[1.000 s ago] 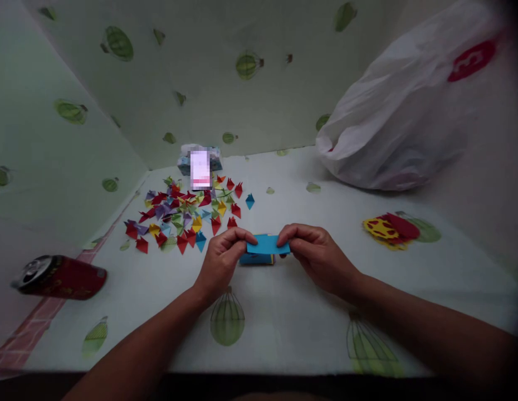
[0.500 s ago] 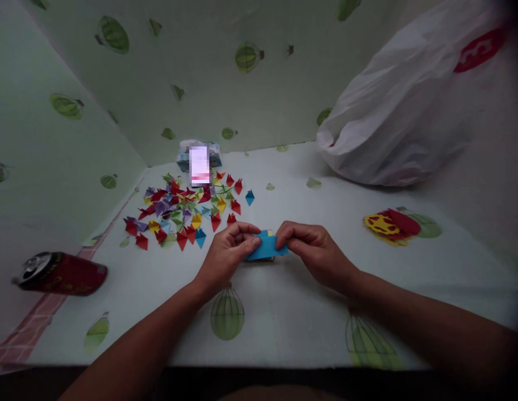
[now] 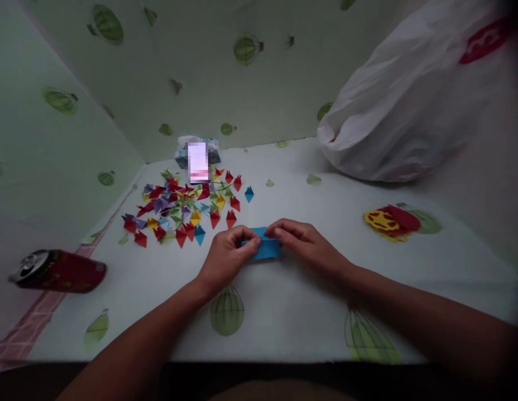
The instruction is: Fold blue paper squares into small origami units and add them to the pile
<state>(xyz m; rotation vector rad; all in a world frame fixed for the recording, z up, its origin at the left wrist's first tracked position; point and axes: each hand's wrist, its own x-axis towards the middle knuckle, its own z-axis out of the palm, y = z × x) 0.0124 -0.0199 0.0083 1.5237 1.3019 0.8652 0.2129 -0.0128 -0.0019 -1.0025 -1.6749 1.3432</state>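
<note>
A small piece of blue paper [image 3: 266, 250], creased across its width, lies between my hands just above the table. My left hand [image 3: 230, 249] pinches its left end between thumb and fingers. At the upper right edge of the paper, my right hand [image 3: 298, 238] is closed, with its fingertips pressed together on it. Part of the blue sheet shows behind the front flap. The stack of paper seen below it earlier is mostly hidden now. Beyond my left hand spreads a pile of small folded paper pieces [image 3: 179, 209] in red, purple, yellow, green and blue.
A phone [image 3: 198, 161] with a blurred, lit screen leans on a tissue box [image 3: 181, 155] at the back. A red drink can [image 3: 62, 271] is on the left. Yellow and red paper cutouts [image 3: 382, 224] lie right. A white plastic bag [image 3: 380, 122] stands back right.
The blue paper has gone from a strip stretched between both hands to a lower, more tilted piece. My right fingers have slid left along it. The view has shifted slightly.
</note>
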